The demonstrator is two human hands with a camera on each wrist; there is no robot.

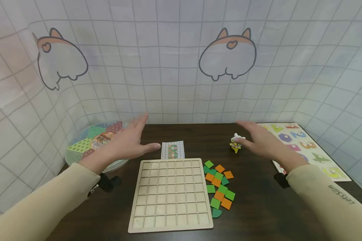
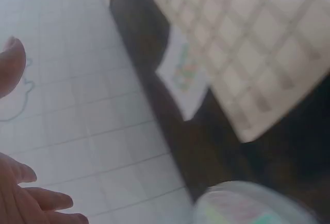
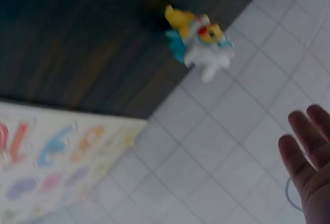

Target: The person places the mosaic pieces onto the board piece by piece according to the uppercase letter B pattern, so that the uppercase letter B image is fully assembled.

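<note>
My left hand (image 1: 132, 140) is raised between the round clear container and the board, its fingers extended and thumb apart, holding nothing. On the other side my right hand (image 1: 260, 140) hovers beside a small yellow-and-white figurine (image 1: 236, 144), fingers stretched out with nothing in them. Between and below the hands lies a wooden grid board (image 1: 172, 194) of square cells, all bare. A small pattern card (image 1: 173, 150) with a coloured grid sits at the board's far edge. Along the board's right side are scattered green and orange tiles (image 1: 219, 189), some square, some with rounded or triangular shapes.
The round clear container (image 1: 120, 164) at the left holds colourful perforated pieces and a label. A number puzzle board (image 1: 307, 147) lies at the right. A white gridded cloth (image 1: 178, 67) with corgi drawings stands behind and beside the dark table (image 1: 253, 207).
</note>
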